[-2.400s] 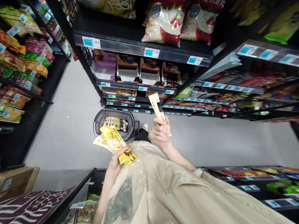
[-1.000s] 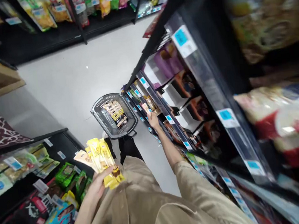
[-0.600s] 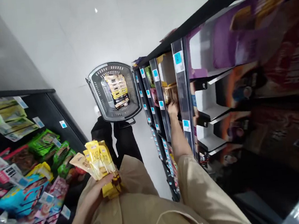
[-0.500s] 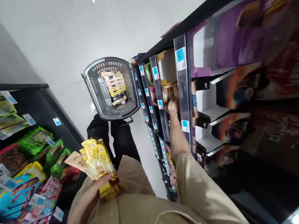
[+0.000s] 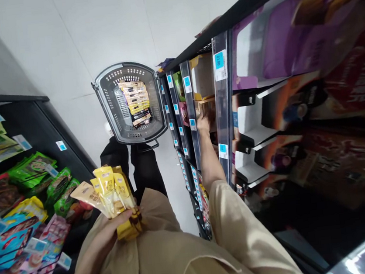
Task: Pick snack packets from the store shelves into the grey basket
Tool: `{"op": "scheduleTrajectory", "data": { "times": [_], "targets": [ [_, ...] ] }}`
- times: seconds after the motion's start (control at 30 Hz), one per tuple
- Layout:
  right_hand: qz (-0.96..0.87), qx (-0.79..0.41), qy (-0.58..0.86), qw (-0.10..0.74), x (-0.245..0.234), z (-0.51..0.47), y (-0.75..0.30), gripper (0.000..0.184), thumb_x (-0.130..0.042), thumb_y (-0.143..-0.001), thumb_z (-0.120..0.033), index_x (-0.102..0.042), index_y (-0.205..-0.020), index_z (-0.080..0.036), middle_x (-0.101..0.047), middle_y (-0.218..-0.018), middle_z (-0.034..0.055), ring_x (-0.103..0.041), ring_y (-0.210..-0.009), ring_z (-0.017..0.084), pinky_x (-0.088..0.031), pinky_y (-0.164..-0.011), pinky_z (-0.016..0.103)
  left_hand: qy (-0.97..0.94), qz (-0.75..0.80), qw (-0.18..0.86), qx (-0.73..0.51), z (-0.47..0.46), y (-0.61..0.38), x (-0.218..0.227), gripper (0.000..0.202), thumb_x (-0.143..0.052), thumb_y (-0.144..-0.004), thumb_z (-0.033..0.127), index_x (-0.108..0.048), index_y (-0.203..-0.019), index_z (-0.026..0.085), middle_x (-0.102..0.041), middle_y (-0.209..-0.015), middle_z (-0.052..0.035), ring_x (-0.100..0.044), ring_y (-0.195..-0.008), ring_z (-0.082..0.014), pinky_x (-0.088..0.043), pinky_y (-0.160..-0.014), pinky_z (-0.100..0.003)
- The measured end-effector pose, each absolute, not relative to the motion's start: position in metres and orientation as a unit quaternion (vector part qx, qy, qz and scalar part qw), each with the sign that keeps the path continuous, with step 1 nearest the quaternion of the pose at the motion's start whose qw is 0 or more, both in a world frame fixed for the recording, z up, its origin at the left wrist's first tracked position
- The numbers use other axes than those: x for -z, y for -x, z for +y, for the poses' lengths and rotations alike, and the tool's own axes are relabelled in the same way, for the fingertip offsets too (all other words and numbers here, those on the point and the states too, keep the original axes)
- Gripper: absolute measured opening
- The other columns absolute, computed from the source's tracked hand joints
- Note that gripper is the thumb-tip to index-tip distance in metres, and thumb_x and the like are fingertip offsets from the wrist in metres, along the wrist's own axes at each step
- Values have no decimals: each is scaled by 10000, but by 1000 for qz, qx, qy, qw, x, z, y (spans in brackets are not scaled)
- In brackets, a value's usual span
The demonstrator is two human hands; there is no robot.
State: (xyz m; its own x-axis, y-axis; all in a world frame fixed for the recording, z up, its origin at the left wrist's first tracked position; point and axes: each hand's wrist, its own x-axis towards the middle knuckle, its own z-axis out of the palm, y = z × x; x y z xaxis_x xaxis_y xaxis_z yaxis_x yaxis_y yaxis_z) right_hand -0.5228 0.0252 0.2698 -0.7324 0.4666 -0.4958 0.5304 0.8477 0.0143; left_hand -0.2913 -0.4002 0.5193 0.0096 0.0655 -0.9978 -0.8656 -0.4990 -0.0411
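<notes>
Reaching into the black metal shelving (image 5: 222,106) on the right, the right hand (image 5: 202,125) sits at the mouth of an open brown cardboard display carton (image 5: 208,107). Its fingers are tucked out of sight there, so I cannot tell whether it grips anything. Low on the other side, the left hand (image 5: 112,226) is clamped around a fanned bunch of yellow and tan stick sachets (image 5: 109,191), held upright against the beige coat (image 5: 170,257). Ahead on the pale grey floor (image 5: 107,31) stands a grey perforated plastic shopping basket (image 5: 113,114), just beside the foot of the shelving and beyond the dark trouser legs (image 5: 145,172). A neat stack of tan, yellow and dark packets (image 5: 135,102) lies inside it. Blue price tags (image 5: 219,60) dot the shelf edges, and green snack pouches (image 5: 43,164) line the opposite rack at the left.
</notes>
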Motion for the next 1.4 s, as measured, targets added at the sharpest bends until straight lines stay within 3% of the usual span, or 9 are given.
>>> {"op": "scheduleTrajectory", "data": {
  "times": [0.1, 0.2, 0.4, 0.53, 0.77, 0.97, 1.13, 1.27, 1.4],
  "targets": [
    [930, 93, -285, 212, -302, 10, 519, 632, -242, -1090, -447, -592, -1337, 18, -669, -1221, 337, -660, -1194, 384, -493, -1035, 517, 598, 359, 348, -627, -397, 305, -528, 774, -984, -450, 313, -750, -1170, 157, -815, -938, -80, -784, -871, -332, -630, -788, -386],
    [934, 229, -226, 158, -361, -36, 490, 614, -344, -1063, -536, -634, -1311, -54, -641, -1356, 276, -594, -1300, 340, -429, -1134, 507, 551, 387, 330, -662, -390, 325, -544, 763, -961, -490, 315, -731, -1198, 147, -808, -925, -64, -773, -830, -297, -621, -764, -372],
    [705, 645, -138, 261, -509, -177, 400, 529, -503, -976, -673, -740, -1092, -214, -757, -1095, 104, -717, -909, 238, -594, -814, 378, 421, 464, 274, -729, -385, 364, -573, 667, -920, -560, 185, -728, -1198, 152, -804, -957, -71, -756, -939, -296, -597, -805, -361],
    [688, 684, -133, 204, -564, -236, 379, 383, -750, -849, -582, -776, -1008, -234, -739, -1037, 69, -690, -932, 225, -584, -813, 332, 354, 470, 276, -760, -388, 382, -589, 543, -911, -592, 227, -749, -1099, 117, -800, -958, -86, -744, -983, -295, -576, -856, -360],
    [690, 687, -141, 180, -583, -235, 402, 353, -798, -775, -552, -790, -813, -202, -759, -865, 66, -712, -835, 243, -586, -805, 378, 318, 494, 289, -756, -399, 392, -593, 435, -914, -548, 210, -786, -960, 158, -809, -987, -114, -758, -904, -289, -586, -812, -370],
    [642, 719, -214, 159, -589, -233, 400, 424, -814, -728, -614, -785, -852, -209, -754, -817, 44, -726, -774, 233, -613, -756, 384, 324, 508, 294, -742, -401, 393, -587, 481, -915, -545, 262, -791, -993, 140, -810, -1055, -145, -769, -927, -301, -590, -816, -368],
    [643, 723, -212, 136, -595, -232, 396, 358, -862, -705, -544, -764, -793, -211, -748, -829, 26, -715, -747, 202, -611, -755, 345, 340, 477, 301, -752, -398, 391, -592, 537, -934, -526, 257, -786, -1025, 124, -802, -1108, -163, -770, -982, -323, -603, -861, -391],
    [593, 749, -251, 157, -595, -222, 396, 385, -870, -702, -544, -740, -847, -212, -725, -788, 2, -682, -642, 163, -586, -605, 284, 346, 450, 308, -763, -396, 389, -593, 541, -940, -519, 239, -780, -1024, 130, -804, -1111, -156, -778, -938, -307, -609, -836, -367],
    [516, 786, -328, 91, -591, -200, 407, 397, -864, -716, -532, -696, -915, -232, -698, -802, -19, -684, -624, 146, -576, -556, 256, 368, 454, 308, -751, -394, 388, -591, 495, -929, -526, 236, -772, -985, 136, -816, -1028, -134, -780, -877, -278, -606, -783, -334]
  ]
}}
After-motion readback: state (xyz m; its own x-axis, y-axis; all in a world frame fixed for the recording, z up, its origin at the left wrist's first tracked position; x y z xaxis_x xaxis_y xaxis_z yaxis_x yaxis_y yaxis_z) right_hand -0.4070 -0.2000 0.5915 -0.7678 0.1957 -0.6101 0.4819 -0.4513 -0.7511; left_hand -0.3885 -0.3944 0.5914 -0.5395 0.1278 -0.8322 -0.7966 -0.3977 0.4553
